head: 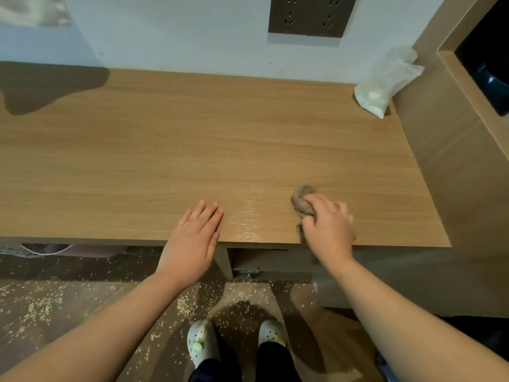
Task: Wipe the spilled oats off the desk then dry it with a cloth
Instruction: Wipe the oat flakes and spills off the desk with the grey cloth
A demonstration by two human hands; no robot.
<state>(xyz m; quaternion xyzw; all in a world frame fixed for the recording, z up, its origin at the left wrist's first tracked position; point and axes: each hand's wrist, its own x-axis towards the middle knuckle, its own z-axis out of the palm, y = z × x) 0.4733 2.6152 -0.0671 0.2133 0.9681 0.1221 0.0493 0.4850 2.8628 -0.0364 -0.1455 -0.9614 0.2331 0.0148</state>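
There is one cloth. It is small, brown and bunched up in a ball. It sits on the desk, near the front edge on the right side.

There are too many oats to count. The ones I can see are little pale bits lying all over the floor under and in front of the desk. I cannot spot any on the desk top.

There are two hands. The right hand has its fingers curled round the cloth and grips it against the desk. This hand looks a bit blurry. The left hand lies flat with its fingers straight and close together. Its fingers rest on the desk at the front edge and it holds nothing.

Between the two hands there is one shiny wet patch on the wood.

The desk is light brown wood. In its far right corner stands one see-through plastic bag with something white inside. It leans on a tall wooden cabinet that touches the right end of the desk.

Behind the desk is a pale wall with one dark socket plate. Down on the floor there are two white shoes with holes, the left shoe and the right shoe, with oats round them.
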